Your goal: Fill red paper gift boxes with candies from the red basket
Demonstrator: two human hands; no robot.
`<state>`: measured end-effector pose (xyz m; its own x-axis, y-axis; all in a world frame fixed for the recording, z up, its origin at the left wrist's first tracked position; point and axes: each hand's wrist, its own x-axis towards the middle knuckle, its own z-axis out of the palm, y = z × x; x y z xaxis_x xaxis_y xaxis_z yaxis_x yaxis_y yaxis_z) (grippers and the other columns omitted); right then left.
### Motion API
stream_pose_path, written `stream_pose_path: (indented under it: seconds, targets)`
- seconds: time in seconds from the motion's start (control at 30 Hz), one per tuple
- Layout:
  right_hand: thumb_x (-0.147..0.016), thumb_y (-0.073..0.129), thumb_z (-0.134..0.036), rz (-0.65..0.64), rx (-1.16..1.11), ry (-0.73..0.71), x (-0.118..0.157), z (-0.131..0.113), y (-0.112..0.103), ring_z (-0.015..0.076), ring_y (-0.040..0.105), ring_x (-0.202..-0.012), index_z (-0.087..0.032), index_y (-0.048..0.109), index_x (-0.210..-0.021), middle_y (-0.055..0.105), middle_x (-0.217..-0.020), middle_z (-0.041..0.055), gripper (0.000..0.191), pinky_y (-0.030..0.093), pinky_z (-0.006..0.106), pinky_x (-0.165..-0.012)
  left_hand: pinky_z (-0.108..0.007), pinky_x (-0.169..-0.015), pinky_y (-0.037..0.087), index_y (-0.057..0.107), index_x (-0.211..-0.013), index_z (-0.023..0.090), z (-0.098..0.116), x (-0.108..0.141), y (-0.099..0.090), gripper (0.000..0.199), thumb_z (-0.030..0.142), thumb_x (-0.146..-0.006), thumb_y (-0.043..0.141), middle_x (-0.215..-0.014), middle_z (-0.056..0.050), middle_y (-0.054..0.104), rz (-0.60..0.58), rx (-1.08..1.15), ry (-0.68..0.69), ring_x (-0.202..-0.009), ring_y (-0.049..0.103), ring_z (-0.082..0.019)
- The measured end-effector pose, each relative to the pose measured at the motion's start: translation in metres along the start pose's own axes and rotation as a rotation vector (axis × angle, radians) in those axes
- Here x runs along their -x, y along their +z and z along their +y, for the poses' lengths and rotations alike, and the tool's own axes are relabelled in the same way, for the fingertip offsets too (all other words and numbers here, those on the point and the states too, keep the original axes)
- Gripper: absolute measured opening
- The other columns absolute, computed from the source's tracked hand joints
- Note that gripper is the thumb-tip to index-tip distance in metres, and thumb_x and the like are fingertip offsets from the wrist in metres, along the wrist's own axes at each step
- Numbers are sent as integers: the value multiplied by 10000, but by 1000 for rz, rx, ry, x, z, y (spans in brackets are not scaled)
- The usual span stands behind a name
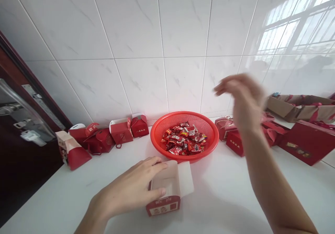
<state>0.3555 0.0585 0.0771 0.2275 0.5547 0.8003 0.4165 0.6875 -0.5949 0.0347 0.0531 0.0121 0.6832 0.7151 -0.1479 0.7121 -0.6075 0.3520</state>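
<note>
Open red cardboard box (pixel 171 183): steady it, white flap (pixel 186 179) outward; left hand (pixel 138 182) fingers apart, right hand (pixel 244 96) blurred, can't tell.

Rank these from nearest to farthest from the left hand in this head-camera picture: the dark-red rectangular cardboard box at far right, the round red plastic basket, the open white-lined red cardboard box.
1. Open white-lined box: at the left hand.
2. Round red basket: just beyond that box.
3. Dark-red rectangular box: far right.
</note>
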Motion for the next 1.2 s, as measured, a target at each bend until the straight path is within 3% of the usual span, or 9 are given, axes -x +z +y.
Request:
stream_pose_path:
  seconds: [0.07,0.13,0.2,0.3,0.47,0.6,0.73,1.03,1.2]
  targets:
    - [-998,539,-268,-260,288,220,2,27,14,197,688,-960,-165,675,-1097,726,-1041,85,197,549,377,-913,-427,-1029,544,616,-1414,378,0,0,-1,576,435,-846,689,-1543,-45,535,10,8,2,-1386,533,-372]
    - [-965,572,-256,-548,577,469,9,61,30,255,656,-1148,-158,641,-1247,693,-1253,145,307,524,386,-972,-431,-1029,546,592,-1430,402,2,1,-2,579,445,-860,684,-1541,-37,536,6,17,19,-1378,542,-367]
    - [-863,705,-256,-657,646,556,17,95,43,343,605,-1256,-137,622,-1307,654,-1339,196,467,501,434,-1011,-415,-1023,551,566,-1442,434,3,1,-3,572,447,-880,672,-1529,-17,548,5,39,53,-1355,567,-346]
    - [-730,830,-319,-836,689,662,26,129,53,378,656,-1170,-171,608,-1358,694,-1281,183,682,542,434,-922,-379,-1000,564,563,-1439,451,5,0,-5,536,475,-910,648,-1521,6,551,13,70,87,-1320,597,-318]
    - [-636,877,-305,-1013,602,645,24,143,52,361,664,-1105,-241,724,-1166,722,-1195,108,555,538,404,-876,-353,-980,571,634,-1388,387,7,-3,-9,467,522,-942,607,-1463,-14,600,53,100,133,-1254,640,-295]
    - [-629,873,-359,-1040,421,554,24,135,48,292,655,-1042,-219,742,-1032,711,-1133,64,447,528,353,-850,-345,-951,581,691,-1318,344,8,-7,-10,411,519,-961,584,-1412,-25,637,84,107,169,-1214,658,-281]
    - [-658,840,-420,-985,258,482,31,122,43,275,643,-1094,-219,731,-1060,715,-1134,44,462,513,365,-939,-352,-989,560,720,-1268,309,7,-14,-8,400,530,-976,557,-1387,-40,648,118,140,195,-1213,649,-268]
    - [-650,812,-150,-808,178,370,42,107,43,309,657,-1154,-227,726,-1036,732,-1162,64,402,514,461,-997,-393,-1086,502,764,-1104,277,-5,-38,0,339,520,-957,580,-1324,-53,690,264,362,215,-1264,617,-269]
    - [-688,798,-154,-755,106,310,43,92,53,291,670,-1117,-217,706,-1047,740,-1115,59,376,531,458,-982,-399,-1116,480,717,-1182,237,-15,-52,6,365,487,-958,571,-1331,-71,684,394,420,192,-1271,617,-259]
